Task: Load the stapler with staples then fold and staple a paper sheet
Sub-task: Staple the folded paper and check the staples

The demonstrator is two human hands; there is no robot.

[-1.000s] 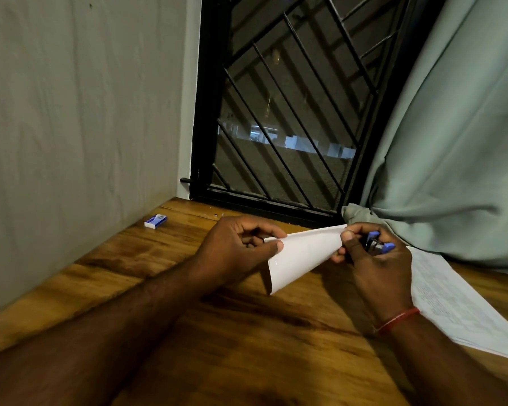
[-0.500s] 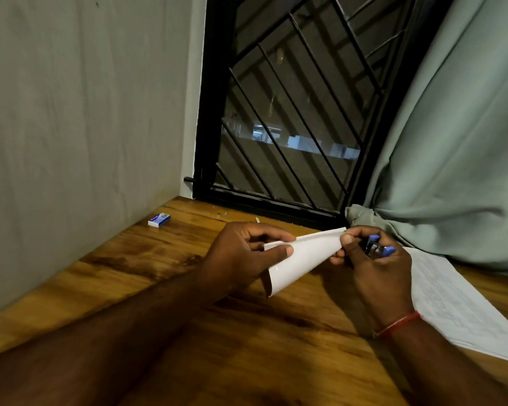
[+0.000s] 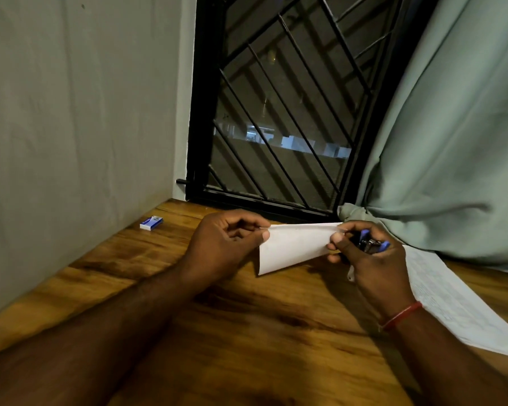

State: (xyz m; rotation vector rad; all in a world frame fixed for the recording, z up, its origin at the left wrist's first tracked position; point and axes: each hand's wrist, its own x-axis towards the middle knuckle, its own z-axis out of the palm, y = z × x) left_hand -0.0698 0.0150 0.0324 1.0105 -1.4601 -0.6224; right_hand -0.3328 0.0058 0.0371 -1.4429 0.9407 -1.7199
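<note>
Arms: left forearm [image 3: 115,332] and right forearm [image 3: 452,361] come in bare from the bottom edge and converge mid-view over the table [image 3: 247,347].
Table: brown wood with heavy grain and dark streaks. It runs back to the wall on the left and the window at the rear.
Wrist: red thread [image 3: 401,316] tied round the right wrist.
Left hand [image 3: 226,244]: fingers curled, thumb and forefinger pinching the left end of the paper's top edge.
Paper [image 3: 294,247]: white and folded, held up between the two hands above the table. The top edge runs near level from hand to hand, and the lower left corner hangs to a point.
Right hand [image 3: 370,259]: thumb and forefinger pinch the right end of the paper, the other fingers are curled round the stapler.
Stapler [image 3: 370,244]: blue and dark with some bare metal, mostly buried in the right hand. Can't tell if its mouth is on the paper.
Printed sheets [image 3: 452,297]: white stack lying flat on the table, just right of the right hand. The print is too fine to read.
Staple box [image 3: 151,223]: small, blue and white, flat on the table at far left, near the wall and well apart from both hands.
Wall [image 3: 71,127]: plain grey-green, left side.
Window [image 3: 276,112]: black frame with diagonal bars. Dark outside, with a few lit shapes.
Curtain [image 3: 452,127]: pale green, right side, its lower end bunched on the table behind the right hand.
</note>
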